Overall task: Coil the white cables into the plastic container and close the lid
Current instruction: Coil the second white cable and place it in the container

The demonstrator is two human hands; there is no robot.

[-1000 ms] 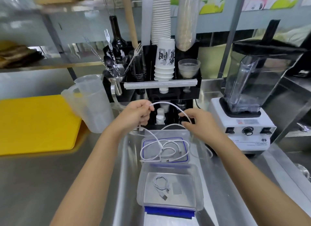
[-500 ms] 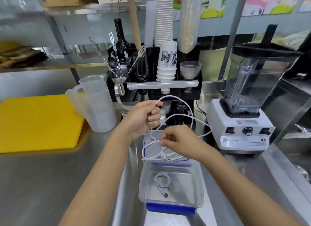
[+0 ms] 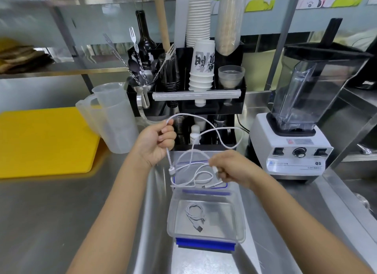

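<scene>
Your left hand [image 3: 156, 143] and right hand [image 3: 228, 167] both pinch the white cable [image 3: 230, 138], looped above the open container [image 3: 206, 218].

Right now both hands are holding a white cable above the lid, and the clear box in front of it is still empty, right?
Not quite: the clear box is not empty. The head view shows a small coiled white cable already lying in it. The rest holds: the left hand and right hand hold a white cable above the lid.

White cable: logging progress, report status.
Left hand and right hand both grip long white cable, mid-coil. Clear plastic container open, one small coiled cable inside. Nothing obstructing.
</scene>
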